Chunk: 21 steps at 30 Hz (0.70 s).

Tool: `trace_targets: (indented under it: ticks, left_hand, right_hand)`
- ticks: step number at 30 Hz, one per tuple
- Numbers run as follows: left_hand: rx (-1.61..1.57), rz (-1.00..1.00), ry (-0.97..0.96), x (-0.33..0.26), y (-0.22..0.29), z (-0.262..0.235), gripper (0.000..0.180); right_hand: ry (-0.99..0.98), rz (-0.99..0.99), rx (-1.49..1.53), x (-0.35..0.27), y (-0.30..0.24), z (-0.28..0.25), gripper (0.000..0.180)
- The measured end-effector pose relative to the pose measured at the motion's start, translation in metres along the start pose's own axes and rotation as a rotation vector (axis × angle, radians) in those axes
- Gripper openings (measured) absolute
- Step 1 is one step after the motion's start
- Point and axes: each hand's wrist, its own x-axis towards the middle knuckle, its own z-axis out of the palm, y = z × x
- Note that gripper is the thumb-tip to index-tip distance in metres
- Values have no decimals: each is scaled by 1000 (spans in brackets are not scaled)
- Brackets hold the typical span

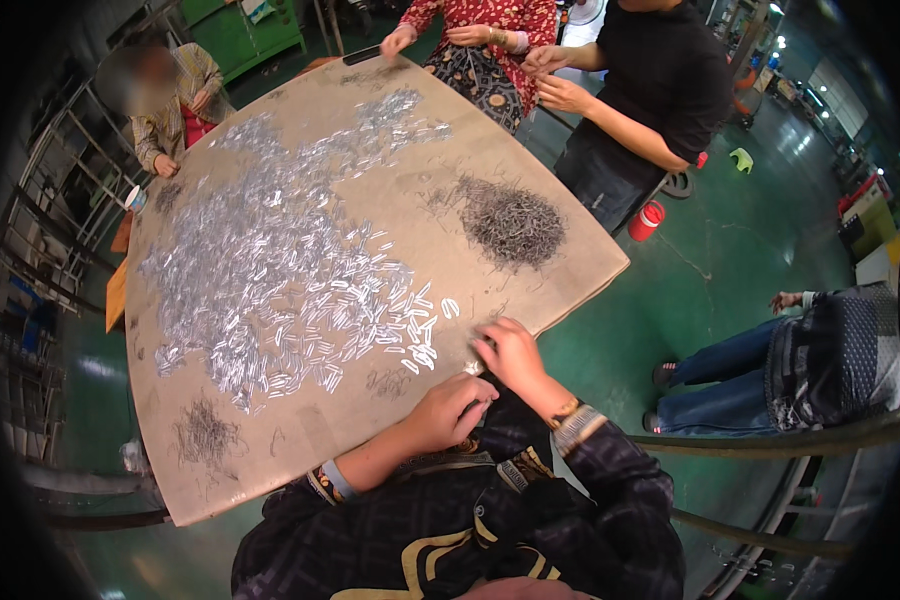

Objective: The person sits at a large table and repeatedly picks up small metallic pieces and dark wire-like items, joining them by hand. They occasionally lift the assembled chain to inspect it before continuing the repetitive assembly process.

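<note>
At the table's near edge my hands work close together. My left hand (pixel 450 410) is closed, thumb and fingers pinched; whatever is between them is too small to make out. Just beyond it my right hand (pixel 515 358) bends its fingers downward in a closed grip, contents hidden. A small shiny metal piece (pixel 473 368) shows between the two hands; which hand holds it, I cannot tell. Many flat, elongated silvery metal pieces (pixel 320 300) spread over the brown tabletop (pixel 360 425). Ahead of my right hand lies a heap of thin dark wire-like bits (pixel 515 225).
Smaller scatters of dark bits (pixel 208 435) lie near the left corner. Across the table are a person in a checked jacket (pixel 200 75), one in red (pixel 520 20) and one in black (pixel 670 80). Another person (pixel 820 350) is at right. A red container (pixel 647 220) stands beyond the right edge.
</note>
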Motion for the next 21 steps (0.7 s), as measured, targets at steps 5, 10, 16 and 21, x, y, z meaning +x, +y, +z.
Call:
trace_targets:
  ticks: [5,10,16,21]
  left_hand:
    - [61,14,-31,-4,3,0,18]
    - [41,35,16,-7,4,2,16]
    - [47,17,5,-6,6,3,13]
    - [57,29,17,-2,3,7,13]
  right_hand:
    - [14,-20,-215,42,13,53,15]
    - [-13,7,-287,52,17,71,13]
    - [-47,119,-323,60,20,74,15]
    - [-141,206,-366,75,14,68,15]
